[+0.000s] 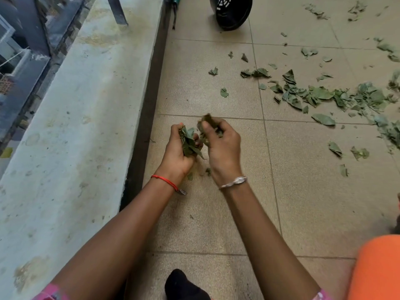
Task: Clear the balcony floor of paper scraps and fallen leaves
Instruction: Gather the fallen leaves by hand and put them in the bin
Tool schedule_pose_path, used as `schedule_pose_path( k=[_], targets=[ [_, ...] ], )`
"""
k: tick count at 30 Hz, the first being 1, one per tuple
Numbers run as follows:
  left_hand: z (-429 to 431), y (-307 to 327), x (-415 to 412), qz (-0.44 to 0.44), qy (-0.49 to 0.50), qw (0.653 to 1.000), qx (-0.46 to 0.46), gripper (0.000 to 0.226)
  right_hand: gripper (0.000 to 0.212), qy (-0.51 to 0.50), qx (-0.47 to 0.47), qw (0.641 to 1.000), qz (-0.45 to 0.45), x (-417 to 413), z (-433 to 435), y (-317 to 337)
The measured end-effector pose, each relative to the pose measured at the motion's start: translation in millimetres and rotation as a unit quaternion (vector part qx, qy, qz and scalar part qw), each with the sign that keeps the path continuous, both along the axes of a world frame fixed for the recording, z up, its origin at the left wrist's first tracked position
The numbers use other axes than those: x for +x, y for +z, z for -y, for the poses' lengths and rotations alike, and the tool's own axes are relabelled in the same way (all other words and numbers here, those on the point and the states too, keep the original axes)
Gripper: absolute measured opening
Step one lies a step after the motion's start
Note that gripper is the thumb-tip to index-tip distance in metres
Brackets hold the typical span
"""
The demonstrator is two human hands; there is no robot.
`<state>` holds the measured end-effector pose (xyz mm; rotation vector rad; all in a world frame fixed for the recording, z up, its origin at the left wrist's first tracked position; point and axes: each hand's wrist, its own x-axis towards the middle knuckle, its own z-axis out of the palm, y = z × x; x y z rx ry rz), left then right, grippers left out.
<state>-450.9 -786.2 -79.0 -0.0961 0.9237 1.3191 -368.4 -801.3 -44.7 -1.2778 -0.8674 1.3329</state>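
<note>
Left fingers point(175, 129) were curled round a bunch of green leaves point(188, 142), left hand point(177, 152) palm up, gripping it. Right fingers point(213, 123) were pinching a smaller clump point(208, 120). Right hand point(223, 148) was just beside the left, and the two looked to be touching at the leaves. The clump was motion-blurred, so I couldn't count pieces. Red thread band point(165, 182) on my left wrist, silver bracelet point(234, 182) on my right.

A few crumbs point(190, 176) lay on the floor under my hands.

The surface was beige ribbed floor tiles point(216, 219) with dark grout lines. A dark gutter strip point(149, 100) ran along the left, with a stained concrete ledge point(78, 131) beyond it and railing and rooftops past that.

The main scatter of leaves point(324, 97) sat well apart on my right, a loose band with its long axis running left to right and out past the right edge. More bits were farther up. Single leaves pointed every which way.

The bunch in my left hand ran lengthwise from fingertips to heel of palm, with one leaf tip sticking out toward me on the right.

Cut off at the top were a black slotted pot point(233, 14) lying tilted and a teal-handled tool point(175, 7) by the gutter, type unclear. At the bottom were my black sock point(184, 284) and an orange-clad knee point(378, 269).
</note>
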Motion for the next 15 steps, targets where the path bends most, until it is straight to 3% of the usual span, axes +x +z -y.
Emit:
schedule_pose_path(
  k=[2,5,8,12,15],
  targets=[
    [3.6,3.1,2.2,0.014,-0.015,1.0,0.017,0.033,0.013,0.014,0.111,0.979,0.169,-15.4,5.9,-2.5],
    [4.0,-2.2,1.6,-0.011,-0.008,1.0,0.025,0.031,0.018,0.036,0.2,0.94,0.273,-27.2,11.0,-14.7],
    [4.5,-6.2,-1.3,-0.005,-0.022,0.999,0.038,0.026,0.028,0.055,0.203,0.936,0.283,-30.5,13.5,-20.9],
    [6.5,-6.2,3.7,0.049,-0.032,0.995,0.08,0.053,0.036,0.063,0.192,0.946,0.255,-27.2,14.6,-18.0],
    [8.3,-1.2,5.6,0.054,-0.019,0.995,0.081,0.046,0.034,0.041,0.198,0.941,0.27,-26.7,11.7,-20.0]
  ],
)
